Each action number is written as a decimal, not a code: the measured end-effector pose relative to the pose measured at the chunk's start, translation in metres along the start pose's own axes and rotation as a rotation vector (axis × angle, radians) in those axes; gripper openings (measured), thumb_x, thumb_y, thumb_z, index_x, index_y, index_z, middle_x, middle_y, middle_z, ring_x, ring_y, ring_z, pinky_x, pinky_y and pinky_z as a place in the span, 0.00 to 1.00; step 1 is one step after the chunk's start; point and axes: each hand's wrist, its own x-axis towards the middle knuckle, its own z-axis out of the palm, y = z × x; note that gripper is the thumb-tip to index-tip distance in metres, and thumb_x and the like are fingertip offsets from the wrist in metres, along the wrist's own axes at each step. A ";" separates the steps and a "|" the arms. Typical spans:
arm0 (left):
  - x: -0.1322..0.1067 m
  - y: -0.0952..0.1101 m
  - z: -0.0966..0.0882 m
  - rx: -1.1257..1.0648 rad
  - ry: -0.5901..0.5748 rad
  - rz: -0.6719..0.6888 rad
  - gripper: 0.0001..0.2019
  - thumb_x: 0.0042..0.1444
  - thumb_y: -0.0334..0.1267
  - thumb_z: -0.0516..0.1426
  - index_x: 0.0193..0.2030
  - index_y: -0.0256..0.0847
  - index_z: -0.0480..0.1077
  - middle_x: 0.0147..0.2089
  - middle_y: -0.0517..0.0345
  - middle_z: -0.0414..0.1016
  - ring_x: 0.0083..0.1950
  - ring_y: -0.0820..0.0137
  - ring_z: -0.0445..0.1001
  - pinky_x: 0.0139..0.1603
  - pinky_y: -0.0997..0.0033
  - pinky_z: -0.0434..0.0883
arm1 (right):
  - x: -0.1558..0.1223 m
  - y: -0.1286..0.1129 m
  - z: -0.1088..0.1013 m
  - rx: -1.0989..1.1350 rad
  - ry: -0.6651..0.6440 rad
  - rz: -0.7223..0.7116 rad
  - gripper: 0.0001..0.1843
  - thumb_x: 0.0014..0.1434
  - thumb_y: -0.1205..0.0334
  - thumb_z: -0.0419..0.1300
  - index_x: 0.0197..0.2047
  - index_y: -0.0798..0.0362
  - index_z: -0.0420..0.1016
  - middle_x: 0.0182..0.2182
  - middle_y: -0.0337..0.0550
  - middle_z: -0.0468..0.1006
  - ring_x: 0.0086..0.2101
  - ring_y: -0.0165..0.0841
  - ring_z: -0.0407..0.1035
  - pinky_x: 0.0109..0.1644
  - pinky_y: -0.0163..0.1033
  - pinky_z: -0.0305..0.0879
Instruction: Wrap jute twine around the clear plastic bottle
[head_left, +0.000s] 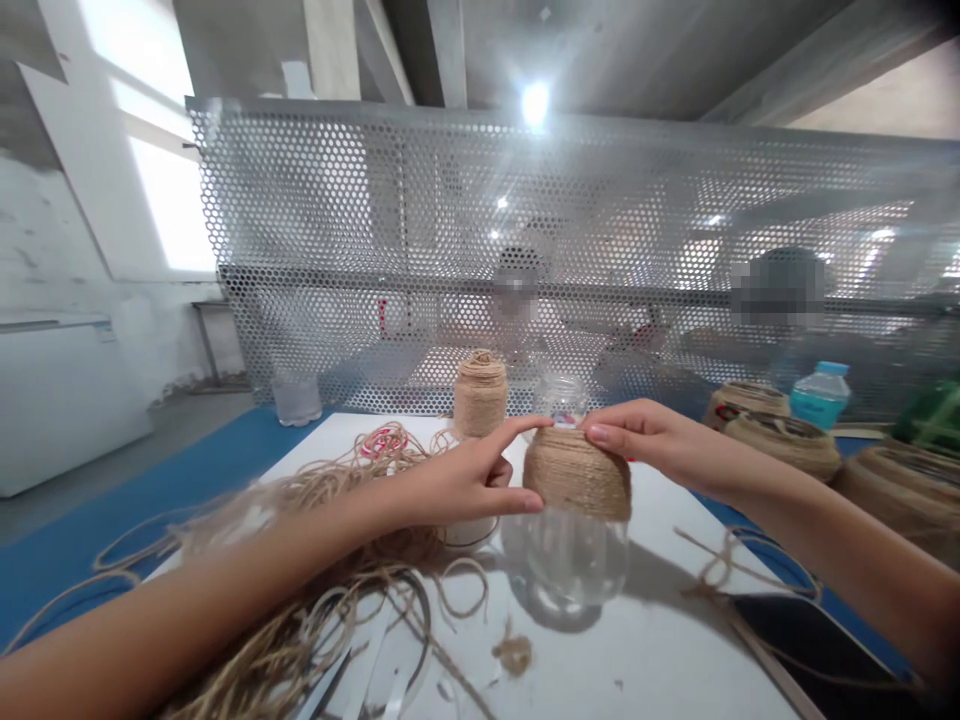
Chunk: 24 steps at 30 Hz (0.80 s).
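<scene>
A glass jar (574, 560) stands on the white board, its upper half wound with brown twine (581, 475) and its lower half bare. My left hand (495, 470) is at the jar's left side, index finger along the top edge and thumb against the lower turns of twine; its other fingers are curled. At the top right of the jar, my right hand (634, 432) pinches the rim area with thumb and fingers. Whether a twine end lies in that pinch cannot be made out. Behind the jar stands another clear glass jar (561, 392).
Loose twine (352, 500) is heaped on the left, with metal blades (326, 685) at its front. A twine spool (481, 395) stands behind. Twine-wrapped jars (784, 445), a blue bottle (820, 395) and a dark flat object (817, 650) are right. A perforated metal screen (420, 220) borders the table.
</scene>
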 end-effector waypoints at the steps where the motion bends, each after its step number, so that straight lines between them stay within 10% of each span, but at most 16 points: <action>1: 0.000 0.001 -0.003 -0.004 0.005 0.003 0.37 0.54 0.46 0.55 0.64 0.43 0.39 0.20 0.71 0.52 0.21 0.78 0.54 0.22 0.78 0.53 | 0.001 0.001 0.001 0.013 0.017 -0.010 0.21 0.59 0.48 0.49 0.32 0.58 0.71 0.25 0.39 0.66 0.28 0.28 0.59 0.31 0.35 0.56; 8: -0.001 0.000 -0.013 0.077 0.064 0.031 0.33 0.52 0.44 0.57 0.62 0.45 0.46 0.22 0.68 0.54 0.23 0.77 0.57 0.23 0.77 0.55 | 0.010 0.020 0.009 0.132 0.043 -0.100 0.19 0.59 0.49 0.49 0.30 0.57 0.68 0.26 0.38 0.65 0.30 0.29 0.60 0.36 0.36 0.57; 24: -0.004 0.026 0.015 0.247 0.202 -0.007 0.34 0.52 0.42 0.56 0.63 0.45 0.44 0.21 0.66 0.60 0.20 0.76 0.58 0.21 0.77 0.52 | 0.006 -0.003 0.018 -0.332 0.093 -0.082 0.20 0.62 0.52 0.45 0.27 0.55 0.67 0.24 0.38 0.66 0.29 0.29 0.58 0.33 0.35 0.54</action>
